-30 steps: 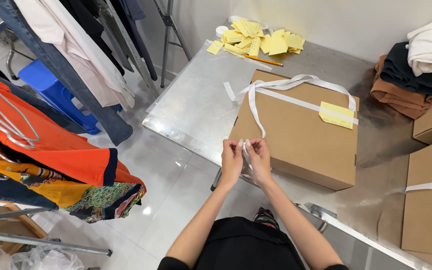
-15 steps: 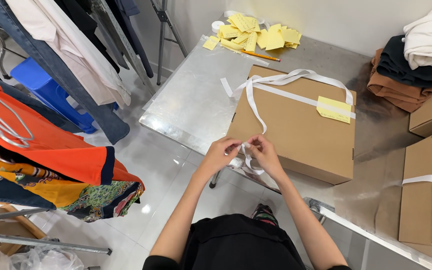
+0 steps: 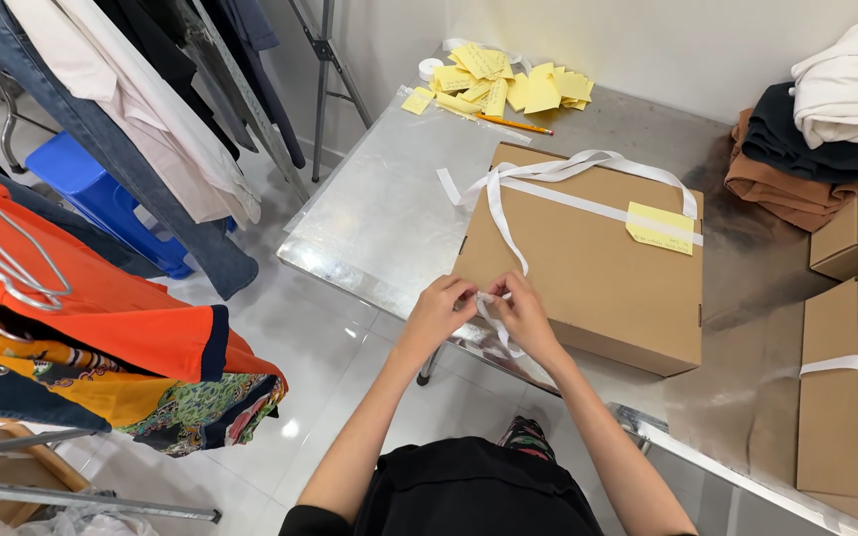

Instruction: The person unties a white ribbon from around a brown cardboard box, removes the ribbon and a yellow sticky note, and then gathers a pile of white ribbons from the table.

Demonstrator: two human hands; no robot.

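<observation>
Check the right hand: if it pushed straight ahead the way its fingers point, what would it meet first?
The right hand, pinching the white ribbon, points up-left toward the left hand; it would likely meet those fingers first, with the cardboard box just beyond.

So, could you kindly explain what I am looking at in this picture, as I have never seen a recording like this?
There is no machine here: a camera worn on a person's head looks down at their own bare hands. The left hand and right hand meet at the near edge of a brown cardboard box and pinch a white ribbon that is wrapped around it. The box lies on a shiny metal table and bears a yellow note. Further back lie more yellow notes and a pencil. Folded clothes sit at right, hanging garments at left.
</observation>
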